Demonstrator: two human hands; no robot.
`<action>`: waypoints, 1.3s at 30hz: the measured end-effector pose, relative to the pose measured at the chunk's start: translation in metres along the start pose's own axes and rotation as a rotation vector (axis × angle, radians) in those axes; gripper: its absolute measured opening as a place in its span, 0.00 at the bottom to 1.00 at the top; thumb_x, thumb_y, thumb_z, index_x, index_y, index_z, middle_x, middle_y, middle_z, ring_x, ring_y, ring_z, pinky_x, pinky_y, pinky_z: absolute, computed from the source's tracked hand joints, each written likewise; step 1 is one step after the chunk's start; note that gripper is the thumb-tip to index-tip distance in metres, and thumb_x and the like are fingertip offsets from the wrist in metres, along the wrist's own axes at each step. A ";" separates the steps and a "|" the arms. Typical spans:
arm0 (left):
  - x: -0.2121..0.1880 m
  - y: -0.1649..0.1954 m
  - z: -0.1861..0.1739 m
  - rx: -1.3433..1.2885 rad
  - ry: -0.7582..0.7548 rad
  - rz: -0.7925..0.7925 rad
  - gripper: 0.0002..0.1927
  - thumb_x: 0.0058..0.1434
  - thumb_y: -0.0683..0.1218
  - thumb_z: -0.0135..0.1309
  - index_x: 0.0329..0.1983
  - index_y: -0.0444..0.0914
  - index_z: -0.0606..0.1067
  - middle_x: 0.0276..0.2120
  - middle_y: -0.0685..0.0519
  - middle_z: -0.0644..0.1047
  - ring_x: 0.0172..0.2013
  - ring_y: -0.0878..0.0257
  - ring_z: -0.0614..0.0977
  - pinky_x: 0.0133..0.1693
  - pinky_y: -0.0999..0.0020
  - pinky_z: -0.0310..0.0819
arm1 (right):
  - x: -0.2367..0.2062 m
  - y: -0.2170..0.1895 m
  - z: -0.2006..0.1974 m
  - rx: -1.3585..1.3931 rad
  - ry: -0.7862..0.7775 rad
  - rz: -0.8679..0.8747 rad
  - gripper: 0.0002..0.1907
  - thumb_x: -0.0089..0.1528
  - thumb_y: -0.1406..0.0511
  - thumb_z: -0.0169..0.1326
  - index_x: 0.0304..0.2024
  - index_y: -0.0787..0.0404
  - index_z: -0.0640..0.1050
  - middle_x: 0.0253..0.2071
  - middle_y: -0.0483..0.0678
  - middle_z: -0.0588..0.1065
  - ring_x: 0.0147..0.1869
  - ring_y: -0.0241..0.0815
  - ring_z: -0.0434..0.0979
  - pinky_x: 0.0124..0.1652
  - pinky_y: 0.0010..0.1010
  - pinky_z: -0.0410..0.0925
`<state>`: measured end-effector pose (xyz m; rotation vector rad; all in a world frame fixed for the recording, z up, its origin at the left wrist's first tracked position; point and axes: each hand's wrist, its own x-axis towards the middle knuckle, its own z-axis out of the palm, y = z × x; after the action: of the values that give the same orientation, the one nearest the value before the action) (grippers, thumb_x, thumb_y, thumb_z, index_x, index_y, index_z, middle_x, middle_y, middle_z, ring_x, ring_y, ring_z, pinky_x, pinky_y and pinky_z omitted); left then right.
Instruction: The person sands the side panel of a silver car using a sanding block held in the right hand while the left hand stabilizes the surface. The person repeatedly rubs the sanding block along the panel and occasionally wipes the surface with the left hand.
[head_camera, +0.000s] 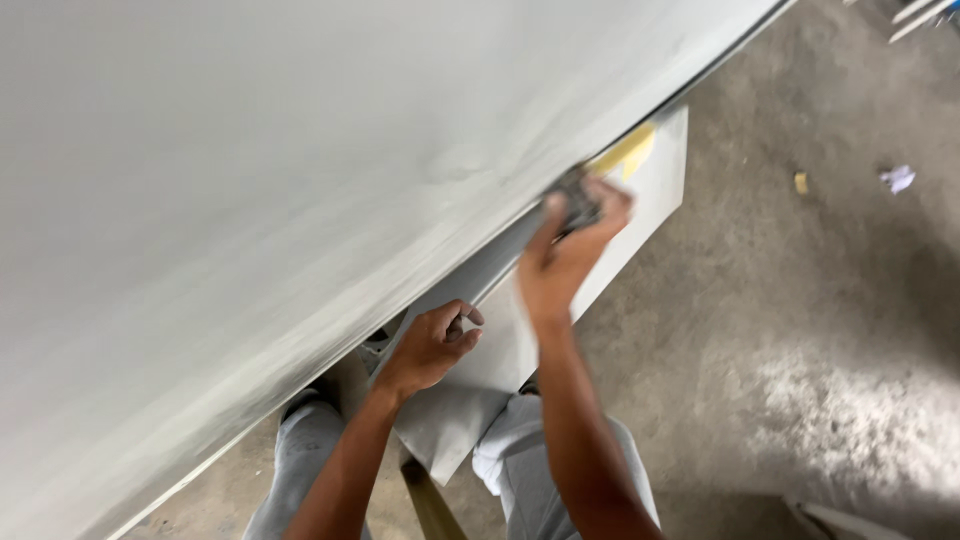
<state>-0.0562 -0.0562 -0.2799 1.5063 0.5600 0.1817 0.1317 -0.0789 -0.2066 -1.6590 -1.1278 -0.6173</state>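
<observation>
Nearest the camera are the person's knees in pale grey trousers (520, 460). Just above them the left hand (432, 345) is loosely curled, fingers bent in, resting against the lower edge of a grey body panel (300, 180) and holding nothing that shows. Up and to the right of it, the right hand (572, 250) is closed around a small dark sanding pad (578, 200), pressing it to the panel's edge. Just beyond the pad sits a strip of yellow tape (628, 152) on a flat white sheet (655, 190). Farther off, scraps (897, 178) lie on the concrete floor (800, 330).
</observation>
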 end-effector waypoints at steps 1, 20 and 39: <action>0.000 -0.002 0.004 -0.020 -0.008 -0.015 0.11 0.63 0.47 0.56 0.46 0.37 0.77 0.17 0.61 0.61 0.19 0.71 0.61 0.23 0.68 0.57 | -0.018 -0.008 0.001 0.036 0.005 -0.084 0.23 0.79 0.62 0.47 0.68 0.60 0.53 0.54 0.54 0.62 0.53 0.46 0.69 0.45 0.36 0.75; 0.020 -0.034 0.047 0.156 -0.127 -0.010 0.20 0.61 0.52 0.57 0.47 0.33 0.72 0.20 0.59 0.73 0.21 0.67 0.74 0.27 0.64 0.68 | -0.041 -0.007 0.012 0.105 0.086 -0.190 0.17 0.73 0.67 0.46 0.61 0.62 0.58 0.48 0.57 0.67 0.52 0.48 0.71 0.50 0.38 0.71; 0.018 -0.029 0.051 0.203 -0.142 -0.109 0.16 0.63 0.50 0.56 0.50 0.37 0.75 0.19 0.57 0.64 0.21 0.68 0.65 0.26 0.66 0.61 | 0.001 0.063 0.013 0.252 0.070 0.356 0.19 0.73 0.62 0.45 0.61 0.67 0.60 0.37 0.49 0.73 0.33 0.34 0.71 0.33 0.28 0.68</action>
<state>-0.0239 -0.0954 -0.3137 1.6656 0.5570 -0.0687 0.1865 -0.0710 -0.2386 -1.5552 -0.7967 -0.2888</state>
